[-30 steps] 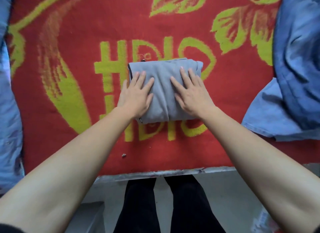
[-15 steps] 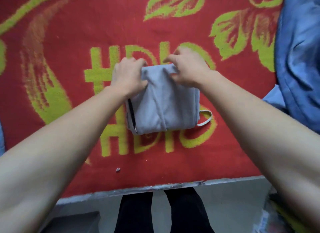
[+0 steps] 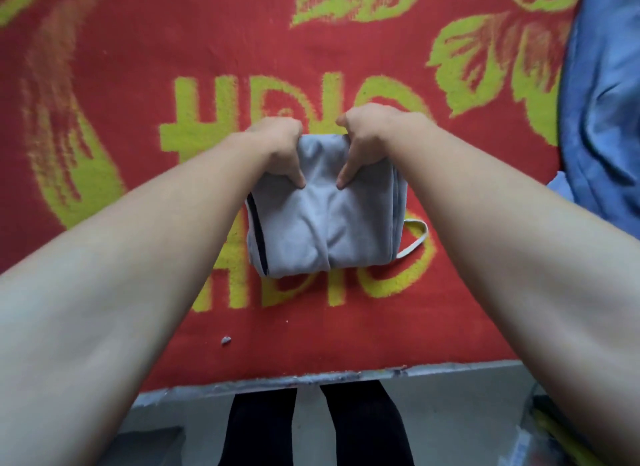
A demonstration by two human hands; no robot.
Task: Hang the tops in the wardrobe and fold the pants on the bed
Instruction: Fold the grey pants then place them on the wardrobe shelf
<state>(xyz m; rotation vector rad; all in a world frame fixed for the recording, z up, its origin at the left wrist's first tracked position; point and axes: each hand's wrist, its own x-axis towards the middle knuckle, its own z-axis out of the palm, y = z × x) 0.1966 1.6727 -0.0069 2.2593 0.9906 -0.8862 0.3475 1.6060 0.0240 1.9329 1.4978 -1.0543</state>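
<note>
head view, looking down onto the bed (image 3: 346, 327). the grey pants (image 3: 322, 230) lie near the middle of its red cover, already a compact rectangular packet of several layers. a dark seam shows along the packet's left edge, and a pale cord (image 3: 412, 248) loops out at its near right corner. my left hand (image 3: 277, 150) and right hand (image 3: 367, 143) sit side by side without touching, both clamped on the far edge of the packet. the thumbs press on top and the fingers curl over the far side, where i cannot see them. i judge the folding of this pair nearly finished. the grip suggests either one last fold toward me or a lift to set the packet aside, and i cannot tell which. at the right border a blue cloth (image 3: 609, 101) lies crumpled and unfolded, beyond my right forearm. whether it is a top or pants is unclear, but it looks like work left. no wardrobe or hanger is in view, so the hanging part cannot be judged.
</note>
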